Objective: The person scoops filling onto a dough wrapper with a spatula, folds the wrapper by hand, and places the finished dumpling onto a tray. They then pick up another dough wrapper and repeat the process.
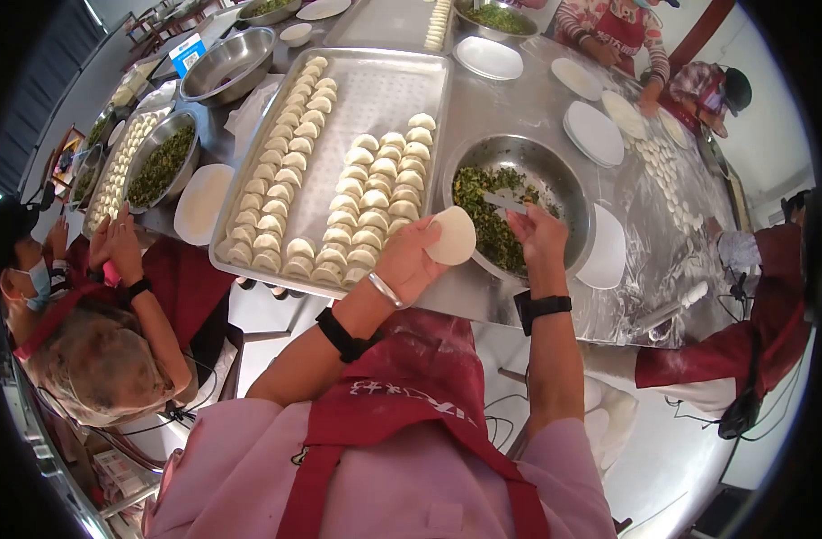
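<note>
A round, pale dumpling wrapper [453,235] rests on the fingers of my left hand [407,266], pinched at its edge by the thumb. My right hand [544,237] grips a flat spatula [503,203], whose blade reaches into the chopped green filling [484,226]. That filling lies mostly in the left part of a steel bowl [576,202]. Directly left of the bowl, a large metal tray [375,90] carries rows of folded dumplings [375,193]. The front right corner of these rows is partly behind my left hand.
White plates [606,247] flank the bowl, with more plates [593,133] behind. Loose dough pieces [670,175] and a rolling pin [676,305] lie on the floured table [510,108]. A co-worker [114,341] sits at left beside another filling bowl [164,162]; other people work at right.
</note>
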The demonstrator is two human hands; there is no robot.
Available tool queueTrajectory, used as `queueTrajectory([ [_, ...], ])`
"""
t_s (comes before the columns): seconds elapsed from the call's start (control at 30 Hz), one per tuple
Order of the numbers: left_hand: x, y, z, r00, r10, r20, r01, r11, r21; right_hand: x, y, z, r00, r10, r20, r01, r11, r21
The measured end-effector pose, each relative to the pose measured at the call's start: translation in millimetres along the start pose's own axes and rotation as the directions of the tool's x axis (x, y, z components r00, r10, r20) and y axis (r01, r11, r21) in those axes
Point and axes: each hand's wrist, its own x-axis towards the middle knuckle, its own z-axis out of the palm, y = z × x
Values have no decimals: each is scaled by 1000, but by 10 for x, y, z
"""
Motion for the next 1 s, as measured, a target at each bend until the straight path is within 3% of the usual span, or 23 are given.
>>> queueTrajectory([
  [0.2, 110, 115, 10, 997, 75, 17, -75, 997, -24, 2, -32, -54, 999, 54, 2, -54, 990, 127],
  [0.4, 341, 133, 196, 992, 124, 36, -124, 992, -1, -173, -273, -65, 999, -4, 42, -3, 990, 144],
  [0.5, 506, 85, 241, 991, 117, 58, -113, 991, -75, -453, -419, 78, 994, -103, 45, 98, 990, 106],
  [0.6, 625, 23, 272, 987, 120, 106, -100, 980, -174, -758, -352, 246, 937, -348, 25, 349, 935, -70],
  [0.7, 726, -1, 201, 986, 110, 122, -80, 971, -226, -983, -128, 226, 759, -606, 237, 646, 658, -386],
  [0.73, 705, 11, 247, 992, 112, 61, -96, 971, -219, -1045, -109, 198, 652, -658, 378, 729, 407, -550],
  [0.83, 686, 45, 219, 992, 109, 65, -94, 975, -202, -1189, -29, 251, 390, -693, 606, 877, 79, -473],
  [0.87, 672, 65, 185, 988, 109, 106, -88, 979, -182, -1188, -46, 251, 368, -688, 626, 880, 42, -473],
  [0.97, 569, 77, 236, 993, 118, 8, -115, 981, -156, -1178, -181, 195, 572, -664, 482, 781, 261, -568],
  [1.0, 555, 79, 224, 994, 112, 11, -109, 982, -157, -1198, -237, 207, 657, -643, 394, 737, 439, -513],
])
